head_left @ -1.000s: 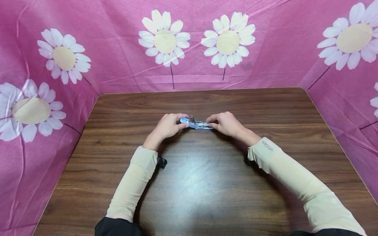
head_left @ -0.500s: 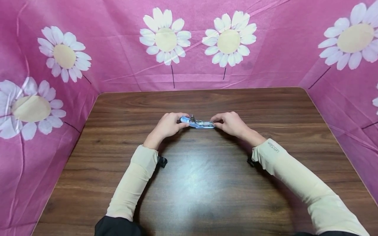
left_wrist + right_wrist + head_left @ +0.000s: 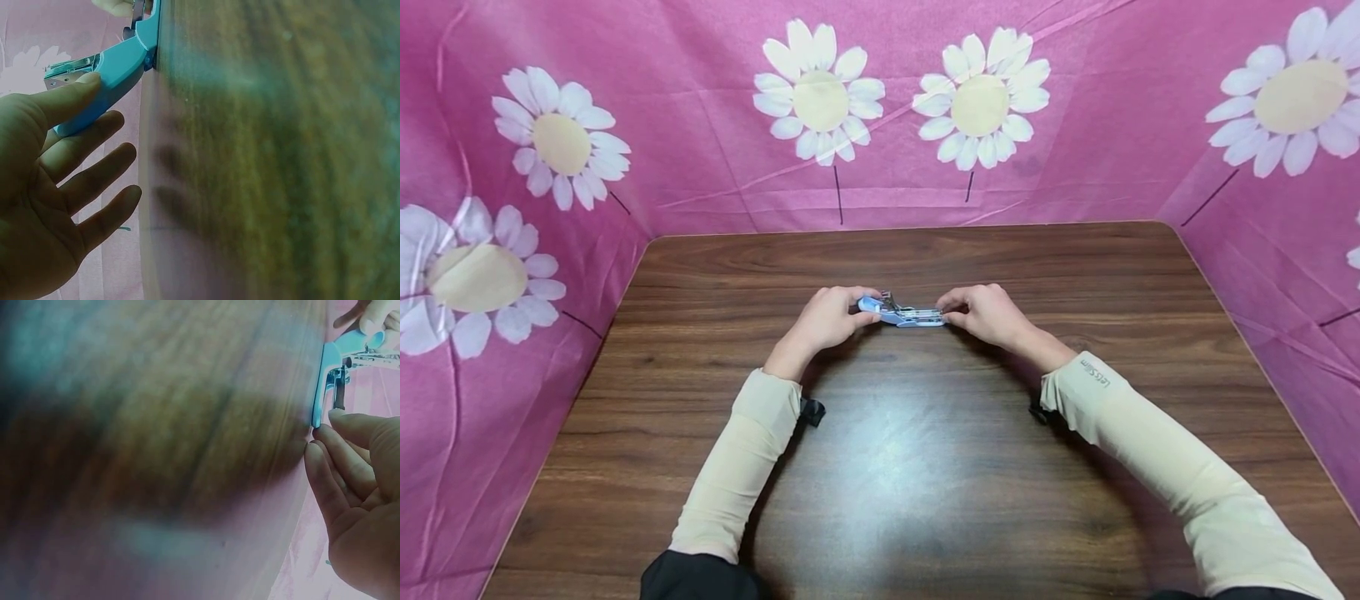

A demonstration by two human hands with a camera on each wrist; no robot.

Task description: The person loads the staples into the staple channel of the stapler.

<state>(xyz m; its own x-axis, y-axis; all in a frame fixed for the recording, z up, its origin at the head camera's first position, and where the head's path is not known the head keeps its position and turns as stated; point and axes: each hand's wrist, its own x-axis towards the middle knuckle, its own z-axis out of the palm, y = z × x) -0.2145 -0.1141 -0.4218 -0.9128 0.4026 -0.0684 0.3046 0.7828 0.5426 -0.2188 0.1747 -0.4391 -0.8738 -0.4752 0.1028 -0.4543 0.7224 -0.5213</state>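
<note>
Pinching one end of the opened blue stapler between thumb and forefinger, the left hand spreads its other fingers; the right hand touches the opposite end with thumb and fingertips, whether pinching I cannot tell; it lies between them at the wooden table

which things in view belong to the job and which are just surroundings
Job in hand:
- opened blue stapler
- left grip, pinching one end
- right grip, at the other end

Just surroundings:
- wooden table
- pink daisy-print cloth
- beige sleeves
</note>
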